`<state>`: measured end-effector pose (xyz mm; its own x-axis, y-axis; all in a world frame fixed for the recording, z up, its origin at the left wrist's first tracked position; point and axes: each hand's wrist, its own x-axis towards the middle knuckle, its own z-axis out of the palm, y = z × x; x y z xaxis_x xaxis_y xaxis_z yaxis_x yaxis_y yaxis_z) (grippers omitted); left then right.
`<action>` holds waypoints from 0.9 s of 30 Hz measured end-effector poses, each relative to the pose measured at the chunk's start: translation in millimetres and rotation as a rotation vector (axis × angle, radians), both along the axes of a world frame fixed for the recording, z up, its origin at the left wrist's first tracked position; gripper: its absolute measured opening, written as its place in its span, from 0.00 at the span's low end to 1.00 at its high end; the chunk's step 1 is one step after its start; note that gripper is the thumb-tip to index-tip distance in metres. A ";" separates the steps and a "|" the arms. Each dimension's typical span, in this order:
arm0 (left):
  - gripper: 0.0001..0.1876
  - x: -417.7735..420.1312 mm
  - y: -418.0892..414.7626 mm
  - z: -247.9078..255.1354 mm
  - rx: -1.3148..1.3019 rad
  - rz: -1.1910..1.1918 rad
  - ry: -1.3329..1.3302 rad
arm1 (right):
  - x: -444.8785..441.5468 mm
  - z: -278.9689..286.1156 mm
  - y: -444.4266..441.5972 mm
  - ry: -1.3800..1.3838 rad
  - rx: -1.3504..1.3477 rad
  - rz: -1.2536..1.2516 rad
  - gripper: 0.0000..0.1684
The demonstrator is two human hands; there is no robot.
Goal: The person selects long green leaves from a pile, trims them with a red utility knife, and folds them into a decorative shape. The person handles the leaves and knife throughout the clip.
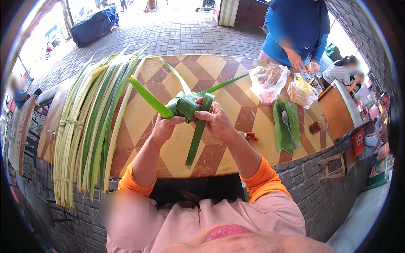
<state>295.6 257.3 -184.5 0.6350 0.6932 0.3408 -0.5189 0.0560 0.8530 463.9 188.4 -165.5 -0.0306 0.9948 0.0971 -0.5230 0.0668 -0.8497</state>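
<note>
A woven pouch of green palm leaf strips (183,107) is held in front of me above the patterned table (177,151). My left hand (167,126) grips its left side, thumb on top. My right hand (216,118) pinches a strip folded over at the pouch's right side, its end pointing down toward me. Other strip ends stick out to the upper left, upward and to the upper right. Some fingers are hidden behind the weave. On the left of the table lies a large bundle of long palm leaves (91,120), tied in places, its lower ends hanging over the near edge.
Right of my forearm lies a red-handled tool (250,136), partly hidden. Farther right are a spoon (286,121) on a cut leaf (278,139), plastic bags (269,82) and a glass with dark drink (315,127). Another person in blue (294,34) stands at the far right corner.
</note>
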 end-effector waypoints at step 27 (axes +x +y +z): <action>0.10 -5.4 -10.3 13.9 0.084 -0.047 0.023 | 5.9 11.3 -9.6 -0.279 0.082 0.136 0.11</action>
